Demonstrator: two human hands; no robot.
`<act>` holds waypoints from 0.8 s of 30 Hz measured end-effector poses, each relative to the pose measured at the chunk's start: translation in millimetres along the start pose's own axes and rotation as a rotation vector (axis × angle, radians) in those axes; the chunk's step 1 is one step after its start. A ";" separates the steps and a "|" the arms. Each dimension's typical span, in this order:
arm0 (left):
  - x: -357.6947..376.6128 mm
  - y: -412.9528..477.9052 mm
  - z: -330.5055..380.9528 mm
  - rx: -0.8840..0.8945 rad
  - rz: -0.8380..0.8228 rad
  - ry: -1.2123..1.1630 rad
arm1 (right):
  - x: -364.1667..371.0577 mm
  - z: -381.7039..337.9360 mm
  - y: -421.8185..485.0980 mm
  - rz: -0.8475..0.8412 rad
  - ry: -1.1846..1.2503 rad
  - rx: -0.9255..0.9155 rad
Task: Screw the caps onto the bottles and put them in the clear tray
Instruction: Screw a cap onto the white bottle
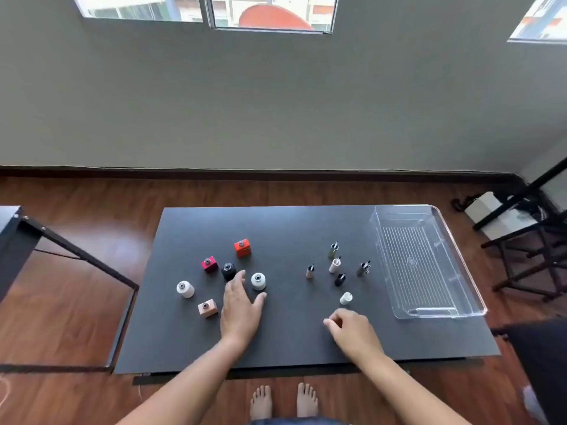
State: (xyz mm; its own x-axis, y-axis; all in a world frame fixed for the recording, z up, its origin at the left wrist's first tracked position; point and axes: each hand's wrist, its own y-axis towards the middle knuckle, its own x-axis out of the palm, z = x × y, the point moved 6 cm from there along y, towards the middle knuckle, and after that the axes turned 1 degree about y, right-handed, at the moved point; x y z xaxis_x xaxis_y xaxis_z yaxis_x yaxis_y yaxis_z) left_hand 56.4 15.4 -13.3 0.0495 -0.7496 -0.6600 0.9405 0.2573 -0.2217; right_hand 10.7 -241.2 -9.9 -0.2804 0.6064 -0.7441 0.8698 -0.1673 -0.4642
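Several uncapped bottles stand on the left half of the black table [291, 234]: orange-red [242, 248], magenta [209, 264], black [229, 270], two white [258, 281] [185, 289], and beige [207, 308]. My left hand [241, 308] hovers flat with straight fingers between the black and the nearer white bottle, fingertips beside the black one. Loose caps with brush stems stand to the right: olive [333, 250], cream [335, 265], tan [310, 271], black [340, 279], silver [363, 268], white [346, 298]. My right hand [352, 328] has loosely curled fingers just below the white cap, holding nothing. The clear tray [395, 271] holds nothing.
The clear tray sits at the table's far right edge. A second dark table [12, 228] stands to the left over the wooden floor. Black frames and a white box [481, 207] crowd the right. My bare feet [283, 400] show below the table's front edge.
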 end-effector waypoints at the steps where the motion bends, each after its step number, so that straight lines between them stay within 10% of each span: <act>1: -1.8 5.9 1.0 -0.010 0.011 -0.013 | -1.1 7.1 1.8 0.015 0.069 0.050; 24: 13.4 -2.4 20.1 -0.050 -0.155 -0.148 | -29.3 15.4 19.9 0.261 0.358 -0.012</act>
State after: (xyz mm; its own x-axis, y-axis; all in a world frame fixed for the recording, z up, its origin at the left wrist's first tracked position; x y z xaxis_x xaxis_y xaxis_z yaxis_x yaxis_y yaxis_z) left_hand 61.6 -7.5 -7.2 -0.0418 -0.8628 -0.5038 0.9230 0.1597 -0.3501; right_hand 29.9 -274.2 -4.7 0.1056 0.7763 -0.6215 0.8981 -0.3428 -0.2755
